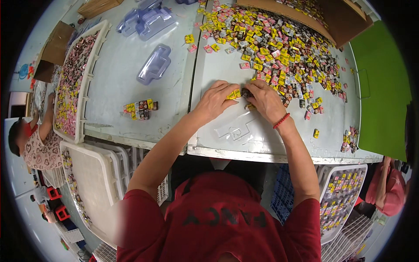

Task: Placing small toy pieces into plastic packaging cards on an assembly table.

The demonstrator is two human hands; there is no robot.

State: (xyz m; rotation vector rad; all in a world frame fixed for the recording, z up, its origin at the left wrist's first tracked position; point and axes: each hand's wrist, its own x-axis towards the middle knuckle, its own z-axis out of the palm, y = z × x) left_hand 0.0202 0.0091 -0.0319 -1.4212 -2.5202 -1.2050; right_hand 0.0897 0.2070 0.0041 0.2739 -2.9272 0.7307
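Note:
My left hand (214,101) is closed on a short row of small yellow boxes (234,94), pinched between thumb and fingers. Close against its end, my right hand (265,100) grips a small dark box (246,93), partly covered by the fingers. Under the right fingers another small yellow box (250,107) shows in part. Just in front of the hands lies a clear plastic tray (236,128) with a stepped outline, flat on the white table (205,142). A big loose pile of small yellow, pink, white and dark boxes (279,52) spreads beyond my hands.
A small block of joined boxes (140,109) sits on the left table, below a clear plastic shell (154,64) and more stacked shells (146,22). A cardboard box (297,17) tips toward the pile. White crates (80,83) line the left, where a co-worker (41,144) reaches in.

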